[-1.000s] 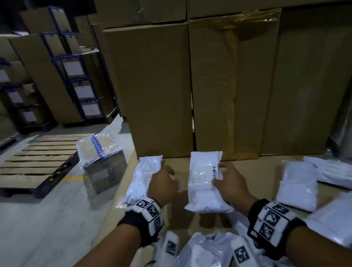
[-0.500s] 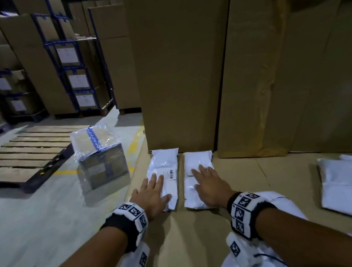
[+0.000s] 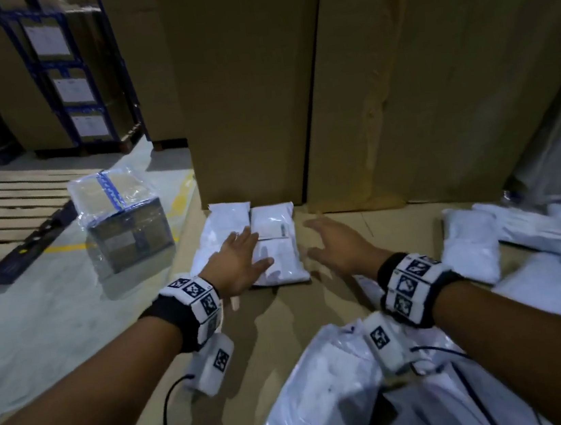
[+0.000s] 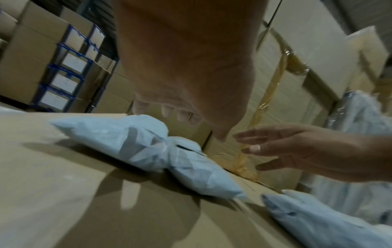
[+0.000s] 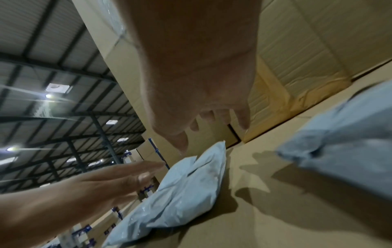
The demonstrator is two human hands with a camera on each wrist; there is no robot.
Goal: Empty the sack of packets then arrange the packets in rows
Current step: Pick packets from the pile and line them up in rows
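- crumpled white plastic sack point(image 3: 349, 392), nearest the camera, lies slumped on the flat brown cardboard work surface point(image 3: 286, 318); looks mostly emptied, though its inside is hidden
- loose heap of white soft plastic packets point(image 3: 468, 244) to the right of the sack, unsorted, probably waiting their turn
- left hand point(image 3: 239, 264) beyond the sack, fingers straight and relaxed, gripping nothing; in the left wrist view the fingertips point(image 4: 140, 107) seem lifted just off the packets, contact unclear
- right hand point(image 3: 336, 244) beyond the sack and to its right, fingers spread and loose, nothing in it, apart from the packets
- two placed white packets, left placed packet point(image 3: 218, 234) and right placed packet point(image 3: 276, 248), lie flat side by side beyond the sack, long edges touching; likely the start of a row
- both placed packets sit with far ends close to the tall brown cardboard cartons point(image 3: 245, 92), apparently used as a straight back line for the row
- judgement: placing step just finished, both hands free to take the next packet; task early, most packets unarranged
- wooden pallet point(image 3: 5, 216) and plastic-wrapped box point(image 3: 124, 225) on the floor, far left of the sack, not involved
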